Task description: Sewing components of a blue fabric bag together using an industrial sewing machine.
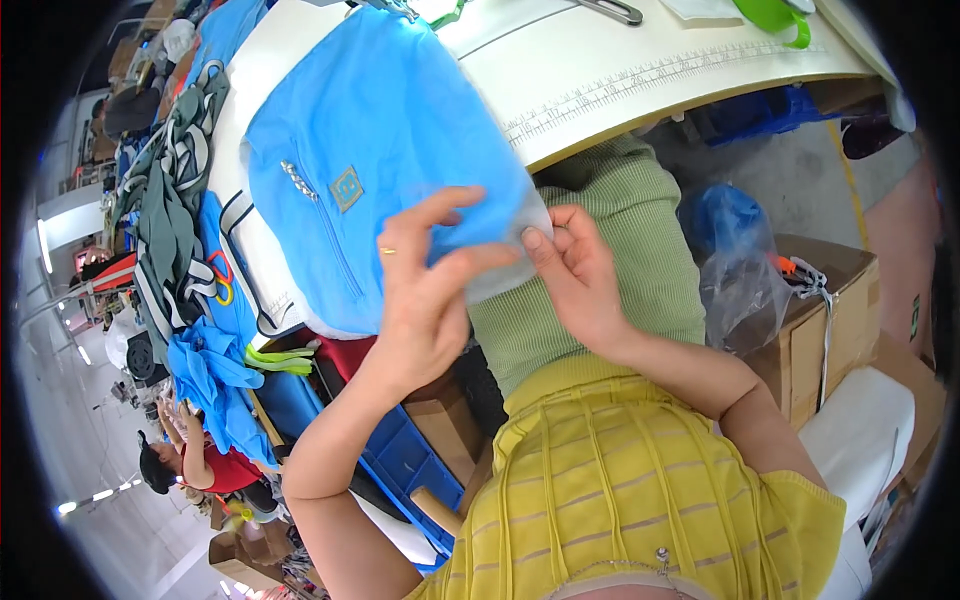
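Blue cloth (410,110): lying on the white table (660,45), near corner out over the green ribbed garment (630,230); probably light, limp, slightly slippery (perhaps stiffer at zip (338,250) and patch (346,189)).
Pale edge (490,286): likely best held close to the corner.
Right hand (582,278): pinching the pale edge.
Left hand (425,290): spread, thumb and forefinger apart.

Through my feed I see a white surface (540,50) with a ruler scale (650,76) along its near edge; on it I make out most of a blue fabric piece (390,120), a metal tool (612,10) and a bright green item (768,15)
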`<action>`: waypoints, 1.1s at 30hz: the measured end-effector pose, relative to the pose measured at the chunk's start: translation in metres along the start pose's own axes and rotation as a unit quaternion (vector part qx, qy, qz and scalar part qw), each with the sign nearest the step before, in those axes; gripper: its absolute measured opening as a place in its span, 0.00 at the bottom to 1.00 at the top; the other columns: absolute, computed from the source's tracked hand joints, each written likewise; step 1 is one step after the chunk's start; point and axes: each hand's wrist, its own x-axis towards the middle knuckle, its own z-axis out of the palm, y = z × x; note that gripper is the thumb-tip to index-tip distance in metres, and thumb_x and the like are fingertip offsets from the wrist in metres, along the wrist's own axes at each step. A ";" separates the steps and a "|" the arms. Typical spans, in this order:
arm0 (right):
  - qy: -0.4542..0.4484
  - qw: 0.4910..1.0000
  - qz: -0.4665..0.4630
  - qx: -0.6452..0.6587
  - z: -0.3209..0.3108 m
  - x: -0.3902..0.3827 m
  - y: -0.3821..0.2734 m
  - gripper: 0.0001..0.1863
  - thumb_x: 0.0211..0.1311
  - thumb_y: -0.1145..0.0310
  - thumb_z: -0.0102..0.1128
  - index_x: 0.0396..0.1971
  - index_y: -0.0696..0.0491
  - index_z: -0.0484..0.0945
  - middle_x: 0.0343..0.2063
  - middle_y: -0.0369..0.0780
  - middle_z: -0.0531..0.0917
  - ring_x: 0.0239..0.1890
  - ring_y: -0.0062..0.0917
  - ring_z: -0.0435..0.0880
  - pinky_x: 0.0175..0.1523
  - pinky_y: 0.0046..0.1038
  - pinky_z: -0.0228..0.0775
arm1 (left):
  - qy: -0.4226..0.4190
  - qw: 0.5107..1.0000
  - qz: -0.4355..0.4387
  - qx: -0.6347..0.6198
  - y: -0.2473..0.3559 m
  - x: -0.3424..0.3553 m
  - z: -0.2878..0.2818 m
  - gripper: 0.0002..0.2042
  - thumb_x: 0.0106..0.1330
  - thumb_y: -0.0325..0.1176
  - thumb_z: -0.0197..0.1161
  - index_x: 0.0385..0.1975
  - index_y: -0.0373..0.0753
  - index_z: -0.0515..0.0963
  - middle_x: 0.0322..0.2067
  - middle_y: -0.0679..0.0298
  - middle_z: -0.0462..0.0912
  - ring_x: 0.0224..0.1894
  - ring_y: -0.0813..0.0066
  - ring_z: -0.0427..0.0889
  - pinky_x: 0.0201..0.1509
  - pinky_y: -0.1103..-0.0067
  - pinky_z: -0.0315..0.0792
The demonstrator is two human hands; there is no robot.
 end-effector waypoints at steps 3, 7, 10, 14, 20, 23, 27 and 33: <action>0.013 0.999 0.008 0.032 0.003 -0.003 -0.005 0.13 0.77 0.73 0.61 0.52 0.56 0.66 0.36 0.35 0.85 0.36 0.10 0.79 0.39 0.15 0.71 | -0.032 0.999 -0.016 0.016 0.006 0.002 0.015 0.24 0.56 0.14 0.61 0.53 0.45 0.82 0.63 0.53 0.72 0.59 0.51 0.72 0.67 0.63 0.60; 0.020 0.999 0.028 -0.007 0.003 -0.011 -0.011 0.22 0.74 0.78 0.62 0.59 0.55 0.61 0.41 0.42 0.87 0.41 0.17 0.85 0.45 0.19 0.77 | 0.022 0.999 -0.041 0.019 -0.011 -0.007 0.024 0.33 0.55 0.13 0.66 0.64 0.40 0.71 0.62 0.50 0.72 0.59 0.51 0.74 0.68 0.62 0.61; 0.020 1.000 0.020 0.008 0.002 -0.011 -0.011 0.24 0.73 0.79 0.62 0.61 0.55 0.60 0.40 0.43 0.87 0.41 0.18 0.86 0.45 0.21 0.78 | 0.089 0.983 -0.100 -0.125 -0.014 -0.013 0.026 0.29 0.60 0.12 0.63 0.64 0.37 0.72 0.54 0.52 0.80 0.52 0.61 0.80 0.61 0.71 0.71; 0.014 0.999 0.027 0.019 0.001 -0.011 -0.016 0.23 0.74 0.80 0.59 0.62 0.55 0.60 0.39 0.43 0.87 0.40 0.18 0.86 0.44 0.20 0.78 | 0.082 0.971 -0.204 -0.089 -0.002 -0.011 0.008 0.15 0.66 0.18 0.64 0.52 0.36 0.81 0.43 0.59 0.89 0.50 0.69 0.81 0.63 0.69 0.69; 0.006 0.999 0.034 0.029 0.001 -0.012 -0.019 0.21 0.75 0.83 0.54 0.62 0.56 0.60 0.39 0.44 0.87 0.40 0.18 0.86 0.45 0.20 0.78 | -0.009 0.997 -0.054 -0.051 -0.007 -0.016 -0.002 0.13 0.63 0.29 0.74 0.47 0.42 0.83 0.45 0.63 0.85 0.48 0.68 0.80 0.64 0.65 0.63; 0.016 0.998 0.042 0.037 0.001 -0.013 -0.020 0.23 0.74 0.83 0.56 0.62 0.56 0.60 0.38 0.43 0.87 0.40 0.18 0.86 0.45 0.20 0.78 | -0.028 1.000 -0.006 -0.012 0.014 -0.004 0.012 0.19 0.55 0.34 0.79 0.46 0.44 0.82 0.44 0.65 0.82 0.49 0.65 0.78 0.64 0.64 0.60; -0.007 0.999 0.031 0.022 -0.001 -0.017 -0.022 0.24 0.72 0.82 0.60 0.62 0.56 0.60 0.38 0.42 0.87 0.40 0.18 0.86 0.45 0.20 0.79 | -0.056 0.998 -0.018 -0.001 0.005 -0.008 0.018 0.20 0.54 0.25 0.73 0.50 0.43 0.82 0.44 0.63 0.80 0.50 0.63 0.77 0.64 0.65 0.58; 0.001 0.999 0.038 0.027 0.000 -0.016 -0.020 0.24 0.71 0.82 0.61 0.61 0.57 0.61 0.36 0.41 0.86 0.39 0.17 0.85 0.43 0.19 0.77 | 0.078 0.992 -0.066 -0.071 0.007 -0.015 0.020 0.20 0.57 0.15 0.63 0.49 0.38 0.84 0.37 0.61 0.81 0.41 0.65 0.78 0.50 0.72 0.68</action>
